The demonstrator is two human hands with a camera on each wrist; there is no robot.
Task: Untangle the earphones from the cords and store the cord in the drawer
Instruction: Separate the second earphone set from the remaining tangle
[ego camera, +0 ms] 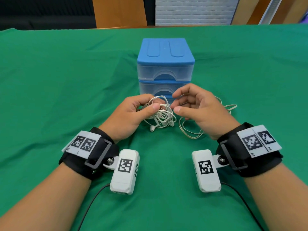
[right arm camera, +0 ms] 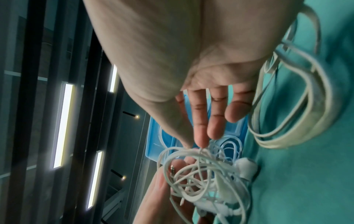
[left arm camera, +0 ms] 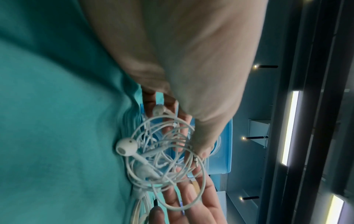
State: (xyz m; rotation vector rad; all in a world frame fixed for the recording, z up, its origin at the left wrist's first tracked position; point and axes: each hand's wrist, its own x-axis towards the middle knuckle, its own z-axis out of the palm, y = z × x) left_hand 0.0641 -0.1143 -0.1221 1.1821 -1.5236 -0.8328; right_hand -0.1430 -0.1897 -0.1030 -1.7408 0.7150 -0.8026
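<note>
Left hand gripping tangled earphones, just above green table.
Right hand fingers loosely curled, fingertips touching the tangle; beige cord lying beneath; blue drawer unit behind, closed.

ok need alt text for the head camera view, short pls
A person's left hand grips a tangled bundle of white earphones while the right hand reaches for it. A loose cord lies on green cloth before blue drawers.
</note>
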